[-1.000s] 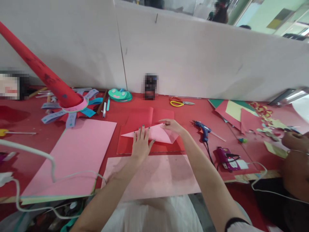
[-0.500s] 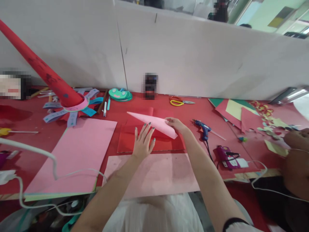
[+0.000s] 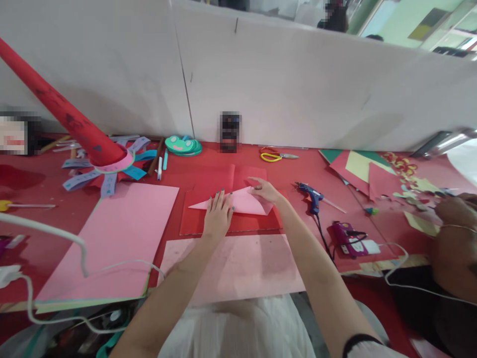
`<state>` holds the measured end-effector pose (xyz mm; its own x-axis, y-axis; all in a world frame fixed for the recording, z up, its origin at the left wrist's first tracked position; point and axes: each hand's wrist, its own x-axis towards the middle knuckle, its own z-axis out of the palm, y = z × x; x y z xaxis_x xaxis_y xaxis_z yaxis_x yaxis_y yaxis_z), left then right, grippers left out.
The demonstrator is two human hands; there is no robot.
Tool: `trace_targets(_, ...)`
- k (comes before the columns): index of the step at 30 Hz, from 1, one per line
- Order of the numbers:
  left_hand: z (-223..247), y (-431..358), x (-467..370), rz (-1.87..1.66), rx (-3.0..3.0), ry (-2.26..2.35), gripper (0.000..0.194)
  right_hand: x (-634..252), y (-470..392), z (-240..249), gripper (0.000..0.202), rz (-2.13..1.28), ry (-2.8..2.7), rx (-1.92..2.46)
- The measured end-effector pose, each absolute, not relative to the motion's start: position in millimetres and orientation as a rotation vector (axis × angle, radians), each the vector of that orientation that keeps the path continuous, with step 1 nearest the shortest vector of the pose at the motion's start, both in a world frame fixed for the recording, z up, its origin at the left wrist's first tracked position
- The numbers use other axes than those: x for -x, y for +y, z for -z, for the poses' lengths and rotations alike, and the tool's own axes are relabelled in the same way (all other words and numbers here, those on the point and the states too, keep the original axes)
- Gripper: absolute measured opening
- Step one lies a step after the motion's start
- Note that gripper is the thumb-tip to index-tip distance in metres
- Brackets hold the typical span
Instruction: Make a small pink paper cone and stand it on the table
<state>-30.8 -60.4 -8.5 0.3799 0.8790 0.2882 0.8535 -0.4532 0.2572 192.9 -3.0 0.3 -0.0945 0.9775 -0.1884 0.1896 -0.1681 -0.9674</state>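
A pink paper cone (image 3: 244,201) lies over a red sheet (image 3: 194,221), its narrow tip pointing left. My left hand (image 3: 219,211) rests flat on the cone near the tip side, fingers stretched out. At the wide end, my right hand (image 3: 266,191) has its thumb and fingers on the upper edge of the cone and grips the paper. Nearest to me is a pale pink sheet (image 3: 238,273).
To the left stand a tall red cone (image 3: 74,117) with paper strips and a large pink sheet (image 3: 122,233). Scissors (image 3: 278,155), a blue glue gun (image 3: 311,195) and a purple box (image 3: 348,238) are to the right. Another person's hand (image 3: 456,214) is at far right.
The pink cone has turned and come down onto the red sheet, its tip now lower. My left hand has moved onto it, while my right hand stays at the wide end.
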Motion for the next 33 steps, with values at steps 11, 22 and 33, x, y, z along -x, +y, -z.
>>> trace_targets(11, 7.7, -62.5, 26.9, -0.488, -2.636, 1.71, 0.047, -185.6, -55.8, -19.0, 0.035, -0.536, -1.725, 1.534)
trace_targets(22, 3.6, -63.5, 18.4, -0.576, -2.78, 1.41, 0.04, -167.5, -71.5, 10.7, 0.035, -0.652, -1.858, 1.504)
trace_targets(33, 4.4, -43.7, 0.6, -0.66, -2.625, 1.412, 0.027, -186.9, -48.3, -6.1, 0.029, -0.664, -1.627, 1.719)
